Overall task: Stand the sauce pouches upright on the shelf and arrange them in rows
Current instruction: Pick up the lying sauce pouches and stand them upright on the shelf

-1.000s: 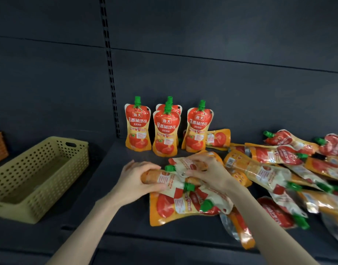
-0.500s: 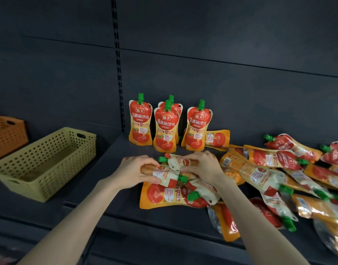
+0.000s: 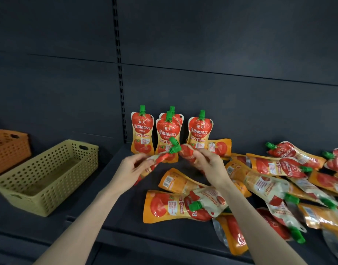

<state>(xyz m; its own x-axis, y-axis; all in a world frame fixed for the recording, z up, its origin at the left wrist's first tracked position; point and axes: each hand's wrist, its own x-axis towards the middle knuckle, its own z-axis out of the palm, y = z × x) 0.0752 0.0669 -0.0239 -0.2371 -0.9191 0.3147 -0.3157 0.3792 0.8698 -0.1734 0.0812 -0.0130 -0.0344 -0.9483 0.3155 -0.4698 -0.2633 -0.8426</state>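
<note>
Several red-and-orange sauce pouches with green caps stand upright [image 3: 142,131] at the back of the dark shelf [image 3: 114,217]. Many more lie flat in a loose pile [image 3: 275,184] across the shelf's right half. My left hand [image 3: 131,170] grips one pouch [image 3: 162,156] lifted off the shelf, its cap pointing up and right. My right hand [image 3: 207,165] grips a second pouch [image 3: 186,153], raised beside the first, its cap near the other cap. Both held pouches hang just in front of the standing ones and look blurred.
A yellow-green perforated basket [image 3: 45,173] sits on the shelf's left part, with an orange basket [image 3: 7,148] behind it at the far left. The dark back panel [image 3: 221,92] rises behind the pouches. A slotted upright [image 3: 119,73] runs down it.
Both hands have lifted their pouches off the pile and raised them toward the standing pouches, tilting the caps upward. The camera has shifted, bringing the orange basket into view.
</note>
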